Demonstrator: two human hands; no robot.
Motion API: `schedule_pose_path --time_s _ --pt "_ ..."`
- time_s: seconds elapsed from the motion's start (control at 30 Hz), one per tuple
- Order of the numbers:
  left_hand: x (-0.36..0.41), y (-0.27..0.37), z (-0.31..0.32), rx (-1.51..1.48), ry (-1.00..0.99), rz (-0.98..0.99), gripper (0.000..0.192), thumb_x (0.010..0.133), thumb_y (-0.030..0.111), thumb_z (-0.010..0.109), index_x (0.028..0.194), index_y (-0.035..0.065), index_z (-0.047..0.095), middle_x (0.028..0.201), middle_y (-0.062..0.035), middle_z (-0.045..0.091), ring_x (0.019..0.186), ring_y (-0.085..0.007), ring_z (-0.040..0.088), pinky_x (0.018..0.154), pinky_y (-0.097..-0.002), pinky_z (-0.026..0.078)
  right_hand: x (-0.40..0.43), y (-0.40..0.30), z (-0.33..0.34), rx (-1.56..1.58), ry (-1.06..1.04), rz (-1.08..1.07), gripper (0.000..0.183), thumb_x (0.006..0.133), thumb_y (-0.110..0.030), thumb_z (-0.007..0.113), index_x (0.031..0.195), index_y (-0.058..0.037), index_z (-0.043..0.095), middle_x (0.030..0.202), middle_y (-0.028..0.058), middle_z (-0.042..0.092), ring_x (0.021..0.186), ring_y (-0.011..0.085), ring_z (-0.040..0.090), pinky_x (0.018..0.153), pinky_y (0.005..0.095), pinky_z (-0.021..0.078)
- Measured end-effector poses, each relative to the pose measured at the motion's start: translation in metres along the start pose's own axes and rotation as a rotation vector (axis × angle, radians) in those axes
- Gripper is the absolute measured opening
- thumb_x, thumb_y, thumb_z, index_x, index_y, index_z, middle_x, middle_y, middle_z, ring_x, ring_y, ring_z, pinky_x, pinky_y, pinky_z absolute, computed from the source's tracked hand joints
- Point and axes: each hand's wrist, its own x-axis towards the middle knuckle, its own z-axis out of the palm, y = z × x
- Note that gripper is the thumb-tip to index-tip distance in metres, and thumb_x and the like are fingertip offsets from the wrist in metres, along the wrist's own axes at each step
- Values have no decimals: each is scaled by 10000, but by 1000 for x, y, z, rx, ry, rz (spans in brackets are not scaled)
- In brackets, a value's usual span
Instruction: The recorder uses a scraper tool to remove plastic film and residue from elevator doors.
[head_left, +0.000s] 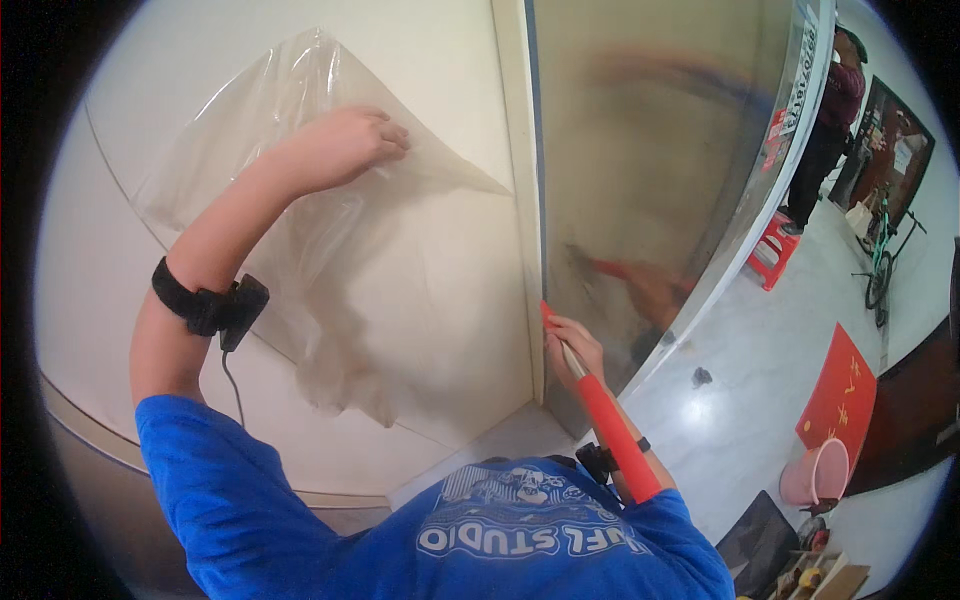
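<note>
My left hand lies against a clear plastic sheet on the cream wall panel. Its fingers are bent near the sheet's slanting upper edge; whether they pinch the plastic is hidden. Loose folds of the sheet hang below my forearm. In my right hand is a long tool with a red grip and a metal section. Its red front end meets the narrow upright strip between the panel and a shiny metal door. The hand and tool are mirrored blurrily in the door.
A person stands on a red plastic stool beyond the door's edge. Along the right wall are a bicycle, a red banner bearing writing, a pink bucket and an open box of items. A dark scrap lies on the floor.
</note>
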Motion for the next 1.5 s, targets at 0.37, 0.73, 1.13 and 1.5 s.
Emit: schedule_pose_path --time_s 0.37,0.73,1.13,1.5 --pt "-78 12 -102 -154 240 -238 569 728 360 645 1191 70 487 1233 -106 489 1141 -314 447 963 -425 351 -11 -5 -6 -37 -56 3 61 765 -3 571 819 6 598 948 154 618 741 187 629 623 262 515" --pt "-75 -13 -103 324 227 -325 629 613 100 687 1206 146 480 1315 -17 418 1263 -216 317 1050 -431 273 -8 2 0 177 -238 -3 85 726 -2 623 810 -20 615 936 162 627 852 240 626 754 296 484" --pt "-48 75 -18 -42 552 -507 194 719 49 547 904 4 586 943 -121 617 1001 -263 552 925 -381 403 -24 37 1 366 -484 -8 23 755 0 587 760 -15 605 905 165 630 770 213 628 701 310 499" --pt "-108 17 -91 382 266 -671 638 747 189 609 1325 160 339 1369 -41 338 1267 -238 306 1073 -421 228 -59 50 -11 306 -589 206 32 776 -43 608 780 -13 621 947 147 627 789 159 618 661 273 505"
